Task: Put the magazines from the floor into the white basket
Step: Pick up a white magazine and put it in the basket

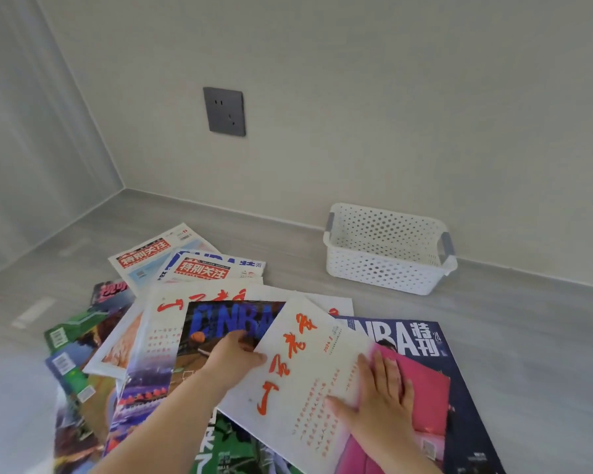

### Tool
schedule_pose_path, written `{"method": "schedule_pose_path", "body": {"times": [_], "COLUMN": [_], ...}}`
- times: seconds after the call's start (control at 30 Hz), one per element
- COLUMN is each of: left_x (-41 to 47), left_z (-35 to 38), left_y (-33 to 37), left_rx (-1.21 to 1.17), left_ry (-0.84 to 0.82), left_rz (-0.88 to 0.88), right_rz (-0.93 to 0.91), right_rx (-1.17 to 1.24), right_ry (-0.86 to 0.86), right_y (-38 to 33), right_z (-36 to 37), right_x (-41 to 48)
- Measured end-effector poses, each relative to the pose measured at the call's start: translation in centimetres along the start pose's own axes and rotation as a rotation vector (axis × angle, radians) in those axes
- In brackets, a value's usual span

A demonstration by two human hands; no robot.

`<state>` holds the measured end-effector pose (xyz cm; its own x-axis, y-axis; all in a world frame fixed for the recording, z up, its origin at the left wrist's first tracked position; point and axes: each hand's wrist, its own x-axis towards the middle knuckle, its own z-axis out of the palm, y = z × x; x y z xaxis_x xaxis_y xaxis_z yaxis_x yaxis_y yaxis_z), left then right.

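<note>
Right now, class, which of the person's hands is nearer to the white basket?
The right hand. It lies flat on the white magazine, below the basket in the picture. The left hand grips that magazine's left edge, further left of the basket.

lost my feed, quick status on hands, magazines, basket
Left hand and right hand on white magazine. Magazines on floor. White basket empty. Path clear.

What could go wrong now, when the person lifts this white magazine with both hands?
1. The white magazine overlaps other glossy covers, so the NBA magazine beneath may slide or come up too.
2. The white basket looks smaller than the magazines; one laid flat may not fit and could tip it.
</note>
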<state>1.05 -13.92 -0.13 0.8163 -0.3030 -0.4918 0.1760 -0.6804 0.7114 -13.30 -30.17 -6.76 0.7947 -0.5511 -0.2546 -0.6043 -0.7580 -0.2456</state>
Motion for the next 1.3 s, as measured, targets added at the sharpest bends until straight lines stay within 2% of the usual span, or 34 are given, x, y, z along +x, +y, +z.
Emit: {"method": "schedule_pose_path", "body": {"times": [0.1, 0.17, 0.33, 0.4, 0.53, 0.57, 0.63, 0.73, 0.87, 0.9, 1.0, 1.07, 1.3], "left_x": [-0.2, -0.8, -2.5, -3.1, -3.3, -3.1, -2.4, -0.5, 3.5, 4.5, 7.2, 8.6, 14.1], "left_z": [-0.1, -0.4, -3.2, -4.7, -6.7, -7.1, -8.2, -10.1, -9.3, -8.1, -4.2, -2.5, 0.9], "left_y": [1.1, 2.2, 7.6, 10.6, 16.1, 17.4, 19.9, 22.5, 24.3, 24.9, 27.3, 28.7, 29.6], "left_rx": [0.052, 0.099, 0.112, 0.099, 0.118, 0.075, -0.027, -0.116, -0.247, -0.262, -0.414, -0.453, -0.435], "left_ry": [-0.066, -0.073, -0.15, -0.128, -0.008, 0.007, -0.028, -0.149, -0.269, -0.23, 0.024, 0.119, 0.172], "left_rz": [-0.001, 0.073, 0.383, 0.528, 0.761, 0.802, 0.854, 0.842, 0.764, 0.76, 0.766, 0.774, 0.743], "right_rz": [-0.01, 0.012, -0.035, -0.109, -0.205, -0.222, -0.256, -0.294, -0.264, -0.26, -0.227, -0.206, -0.135], "right_rx": [0.028, 0.145, 0.65, 0.844, 0.934, 0.98, 1.05, 1.099, 1.258, 1.281, 1.34, 1.356, 1.392], "right_ry": [0.016, 0.039, 0.373, 0.318, 0.175, 0.188, 0.32, 0.529, 0.704, 0.719, 0.729, 0.714, 0.557], "right_y": [0.2, 0.2, 0.0, 0.5, 2.0, 2.2, 2.4, 2.8, 3.7, 3.7, 3.5, 3.7, 5.6], "right_z": [-0.3, -1.1, -7.7, -11.6, -18.6, -20.0, -22.5, -25.4, -28.0, -28.2, -28.1, -27.6, -25.8], "right_x": [0.0, 0.3, 2.7, 3.8, 5.8, 6.1, 6.8, 8.2, 10.8, 11.5, 13.9, 15.5, 20.2]}}
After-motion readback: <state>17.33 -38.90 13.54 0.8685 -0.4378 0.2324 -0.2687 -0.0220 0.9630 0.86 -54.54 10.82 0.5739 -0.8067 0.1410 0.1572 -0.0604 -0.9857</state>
